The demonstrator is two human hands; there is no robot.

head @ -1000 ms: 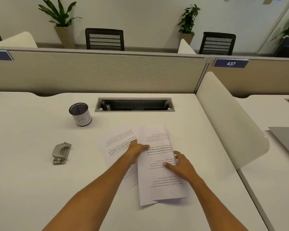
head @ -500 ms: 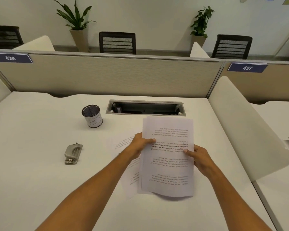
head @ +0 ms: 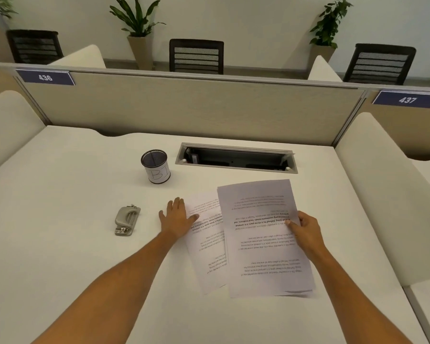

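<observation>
1. Worktop [head: 60,244]: white, flat, and carries every item below. A beige partition [head: 196,108] closes off its far edge.

2. Cable hatch [head: 236,158]: set into the worktop near the partition, with its lid open.

3. Upper paper [head: 261,244]: printed, with the text upside down from my side. It sits right of centre, near the hatch, and its left part overlaps the lower sheet. I cannot tell whether it is one sheet or several. Its near edge is down at the worktop.

4. Lower sheet [head: 209,244]: printed and lying flat on the worktop. Its right part is covered by the upper paper, and its left strip is exposed.

5. Right grip [head: 307,232]: closed on the right edge of the upper paper. The thumb presses on the printed face. The remaining fingers curl at the paper's edge, with their tips hidden.

6. Left grip [head: 175,218]: spread flat, palm down, fingers straight, and holding nothing. The thumb rests on the left edge of the lower sheet, and the fingers lie on the bare worktop just beside it.

7. Pen cup [head: 156,167]: dark mesh with a white label marked "B1". It stands upright to the left of the hatch, apart from both papers.

8. Hole punch [head: 126,220]: grey metal, lying left of my left grip. It is near the grip but not touching it.
</observation>
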